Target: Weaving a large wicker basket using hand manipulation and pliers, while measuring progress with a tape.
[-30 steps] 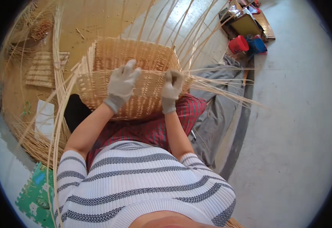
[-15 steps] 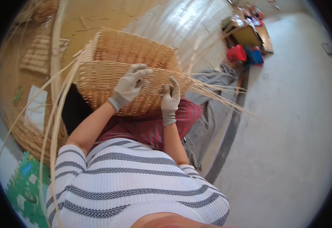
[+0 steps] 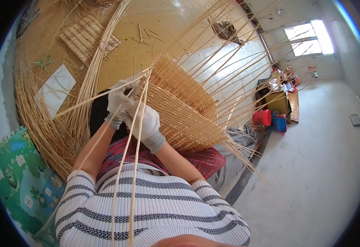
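Observation:
A half-woven wicker basket (image 3: 180,116) rests tilted across my lap, its open top facing away from me. Both my hands wear pale gloves and meet at its left corner. My left hand (image 3: 119,101) is closed round a wicker strand (image 3: 90,100) that runs out to the left. Beside it, my right hand (image 3: 148,125) is closed too, its fingertips tucked against the left hand; what they pinch is hidden. Two long loose strands (image 3: 124,154) hang from the corner past my right hand and over my striped top.
Long unwoven stakes (image 3: 229,53) fan out from the basket's far side. Bundled wicker (image 3: 44,123), a white board (image 3: 56,88) and a flat woven panel (image 3: 83,39) lie to the left. A red bucket (image 3: 262,118) and boxes stand far right.
My hands have moved left from the basket's near wall to its left corner, and their fingers have closed. The view has swung, so the basket slants more and its stakes show.

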The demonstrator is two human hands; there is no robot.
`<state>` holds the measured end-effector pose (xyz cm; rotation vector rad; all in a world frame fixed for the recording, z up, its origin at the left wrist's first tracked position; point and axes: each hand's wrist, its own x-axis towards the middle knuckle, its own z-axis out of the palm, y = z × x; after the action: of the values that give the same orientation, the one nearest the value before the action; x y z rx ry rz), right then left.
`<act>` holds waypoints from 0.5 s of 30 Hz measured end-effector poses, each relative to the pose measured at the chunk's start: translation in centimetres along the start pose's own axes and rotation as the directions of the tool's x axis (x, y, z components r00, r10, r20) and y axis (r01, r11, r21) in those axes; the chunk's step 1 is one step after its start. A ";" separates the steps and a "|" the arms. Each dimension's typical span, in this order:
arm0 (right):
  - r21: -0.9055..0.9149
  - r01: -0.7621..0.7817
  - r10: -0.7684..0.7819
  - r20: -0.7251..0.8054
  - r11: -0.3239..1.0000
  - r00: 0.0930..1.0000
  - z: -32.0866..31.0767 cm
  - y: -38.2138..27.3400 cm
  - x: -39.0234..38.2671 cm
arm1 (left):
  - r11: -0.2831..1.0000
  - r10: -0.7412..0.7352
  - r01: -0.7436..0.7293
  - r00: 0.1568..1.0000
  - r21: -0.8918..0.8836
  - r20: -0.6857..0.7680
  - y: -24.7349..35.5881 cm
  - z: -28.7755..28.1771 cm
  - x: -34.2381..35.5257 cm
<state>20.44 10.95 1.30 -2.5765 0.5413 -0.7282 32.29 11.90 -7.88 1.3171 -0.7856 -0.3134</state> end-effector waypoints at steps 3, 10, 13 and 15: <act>-0.065 0.134 -0.136 -0.027 0.989 0.990 -0.1 -1.4 2.1 | 0.994 0.042 -0.020 0.977 -0.105 0.211 -0.6 -0.8 2.9; 0.025 -0.041 0.045 -0.178 0.999 0.983 -2.3 0.0 -3.5 | 0.986 0.142 -0.164 0.697 -0.036 0.703 -3.1 1.0 8.3; 0.776 -0.419 0.696 -0.035 0.471 0.717 -3.5 7.6 -7.5 | 0.988 0.107 -0.001 0.713 -0.151 0.693 -5.5 1.2 8.3; 0.854 -0.489 0.868 0.099 0.177 0.486 -3.6 11.5 -7.4 | 0.983 0.058 0.089 0.686 -0.162 0.725 -3.8 1.7 8.0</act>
<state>9.70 3.68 -4.36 -1.0146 1.1280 -0.8689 37.66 4.73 -8.68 0.9980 -1.3801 -0.9485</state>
